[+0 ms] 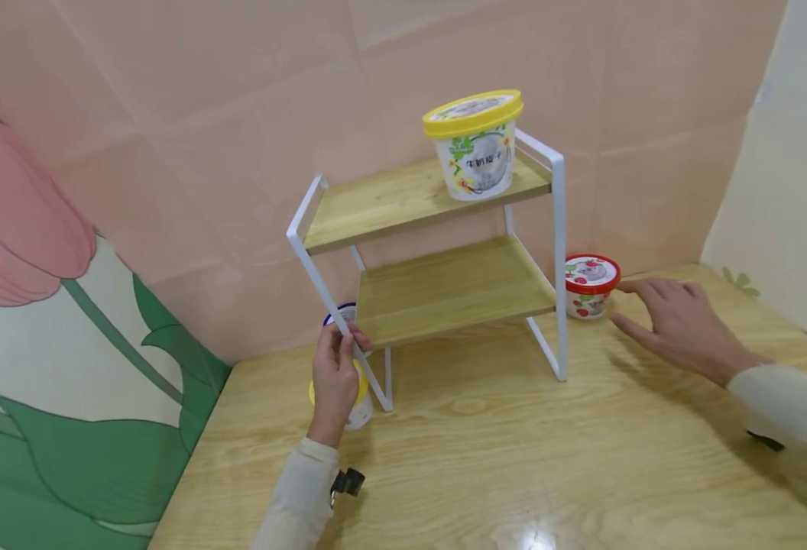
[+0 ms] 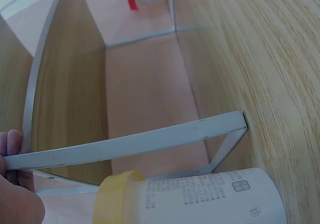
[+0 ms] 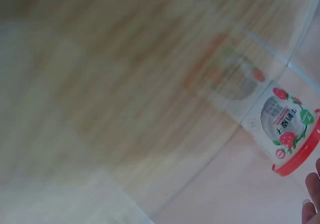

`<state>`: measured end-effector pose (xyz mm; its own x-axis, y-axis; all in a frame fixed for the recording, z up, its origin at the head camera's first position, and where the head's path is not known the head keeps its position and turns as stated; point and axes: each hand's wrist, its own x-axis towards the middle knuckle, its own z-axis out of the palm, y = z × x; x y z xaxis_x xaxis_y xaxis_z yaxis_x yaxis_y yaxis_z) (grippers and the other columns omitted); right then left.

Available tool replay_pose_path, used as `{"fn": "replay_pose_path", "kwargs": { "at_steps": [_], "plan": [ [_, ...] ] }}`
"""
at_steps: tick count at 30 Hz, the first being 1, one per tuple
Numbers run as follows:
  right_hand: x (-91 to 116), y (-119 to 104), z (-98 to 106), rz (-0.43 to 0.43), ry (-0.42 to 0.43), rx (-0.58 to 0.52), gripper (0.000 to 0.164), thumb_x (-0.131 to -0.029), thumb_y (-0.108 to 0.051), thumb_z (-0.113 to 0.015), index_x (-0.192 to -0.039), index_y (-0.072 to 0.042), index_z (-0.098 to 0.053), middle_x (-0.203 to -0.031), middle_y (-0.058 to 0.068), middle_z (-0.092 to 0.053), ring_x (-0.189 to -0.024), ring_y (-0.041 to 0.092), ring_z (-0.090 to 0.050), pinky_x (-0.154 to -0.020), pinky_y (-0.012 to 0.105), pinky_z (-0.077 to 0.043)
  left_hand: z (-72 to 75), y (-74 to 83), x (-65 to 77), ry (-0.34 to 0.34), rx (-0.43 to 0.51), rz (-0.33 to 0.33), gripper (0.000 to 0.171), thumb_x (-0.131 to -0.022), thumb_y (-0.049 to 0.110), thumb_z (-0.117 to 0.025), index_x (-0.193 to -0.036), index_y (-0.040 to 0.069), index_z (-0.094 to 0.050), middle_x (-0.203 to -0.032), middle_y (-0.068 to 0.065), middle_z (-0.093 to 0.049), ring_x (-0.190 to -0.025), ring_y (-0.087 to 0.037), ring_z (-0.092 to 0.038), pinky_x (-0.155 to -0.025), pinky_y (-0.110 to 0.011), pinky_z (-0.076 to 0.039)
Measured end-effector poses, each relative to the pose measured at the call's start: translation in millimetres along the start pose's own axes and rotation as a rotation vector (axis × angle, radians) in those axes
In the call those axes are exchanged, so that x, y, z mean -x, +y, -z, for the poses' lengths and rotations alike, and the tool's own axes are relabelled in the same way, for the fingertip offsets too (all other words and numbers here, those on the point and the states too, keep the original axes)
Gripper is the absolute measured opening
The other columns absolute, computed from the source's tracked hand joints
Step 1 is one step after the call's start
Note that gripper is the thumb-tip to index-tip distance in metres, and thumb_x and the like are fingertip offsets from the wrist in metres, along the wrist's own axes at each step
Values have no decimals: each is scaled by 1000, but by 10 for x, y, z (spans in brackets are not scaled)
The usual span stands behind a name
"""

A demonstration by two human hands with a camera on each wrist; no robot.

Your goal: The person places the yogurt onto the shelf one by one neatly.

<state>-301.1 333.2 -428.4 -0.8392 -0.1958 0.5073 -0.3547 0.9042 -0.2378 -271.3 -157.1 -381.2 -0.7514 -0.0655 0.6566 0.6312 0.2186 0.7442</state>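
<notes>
A small two-tier shelf (image 1: 458, 290) with wooden boards and a white metal frame stands tilted in the head view. My left hand (image 1: 333, 378) grips its left front leg (image 1: 312, 275), thumb and fingers around the bar at lower-board height. My right hand (image 1: 685, 328) is held open, fingertips right at a red-lidded tub (image 1: 589, 294) beside the shelf's right leg. In the right wrist view, strawberries show on this tub (image 3: 285, 124), with only fingertips (image 3: 312, 186) at the edge. On the upper board's right end sits a yellow-lidded tub (image 1: 479, 156).
Behind my left hand, another yellow-lidded tub (image 1: 360, 412) stands by the shelf's left leg, partly hidden. A blue-rimmed tub (image 1: 341, 312) shows behind it. The wooden table (image 1: 472, 473) meets a pink backdrop (image 1: 238, 191) at the back and walls at both sides.
</notes>
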Motion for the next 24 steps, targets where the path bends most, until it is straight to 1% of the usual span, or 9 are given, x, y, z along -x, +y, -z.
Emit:
{"fn": "replay_pose_path", "kwargs": {
  "at_steps": [2, 4, 8, 11, 15, 19, 24],
  "plan": [
    [-46, -12, -33, 29, 22, 4, 59, -90, -44, -69, -132, -5, -53, -127, 24, -56, -116, 47, -49, -91, 60, -30, 8, 2, -5, 9, -4, -10, 16, -103, 0, -43, -108, -12, -52, -92, -28, -60, -85, -4, -63, -83, -17, -57],
    [-96, -9, -68, 34, 29, -7, 62, -89, -44, -70, -133, -5, -51, -127, 24, -55, -116, 47, -48, -91, 60, -29, 12, 6, -6, 14, -6, -10, 16, -103, -1, -43, -108, -13, -52, -92, -28, -61, -85, -4, -63, -84, -17, -57],
    [-205, 76, -125, -34, 42, -68, 69, -90, -44, -70, -138, -1, -45, -132, 27, -49, -121, 48, -41, -92, 66, -25, 2, 7, -6, 3, -10, -9, 16, -103, -1, -43, -108, -13, -52, -93, -28, -60, -85, -4, -63, -85, -18, -57],
    [-299, 165, -169, -90, 56, -101, 74, -90, -46, -68, -142, 0, -41, -136, 28, -45, -125, 49, -37, -91, 68, -22, -4, 2, -8, -2, -17, -4, 16, -103, -1, -43, -108, -12, -52, -93, -27, -61, -85, -4, -63, -85, -18, -57],
    [-378, 232, -219, -122, 52, -76, 80, -89, -52, -66, -145, -2, -38, -139, 30, -42, -127, 52, -33, -92, 70, -22, -17, -10, -5, -8, -15, 5, 16, -104, 1, -43, -108, -12, -52, -93, -26, -61, -86, -4, -63, -85, -18, -57],
    [-475, 208, -266, -128, 37, -45, 85, -88, -58, -64, -146, -2, -37, -141, 31, -39, -128, 54, -29, -95, 70, -20, -20, -18, -15, -13, -11, 9, 17, -104, 3, -43, -108, -11, -51, -93, -26, -61, -86, -5, -63, -86, -19, -57],
    [-609, 190, -369, -168, 31, -6, 87, -86, -64, -62, -144, -4, -38, -137, 33, -41, -125, 54, -30, -93, 68, -22, -3, -7, -18, -11, -20, 21, 18, -104, 4, -43, -109, -12, -51, -94, -27, -61, -86, -5, -63, -86, -19, -57]
  ]
}}
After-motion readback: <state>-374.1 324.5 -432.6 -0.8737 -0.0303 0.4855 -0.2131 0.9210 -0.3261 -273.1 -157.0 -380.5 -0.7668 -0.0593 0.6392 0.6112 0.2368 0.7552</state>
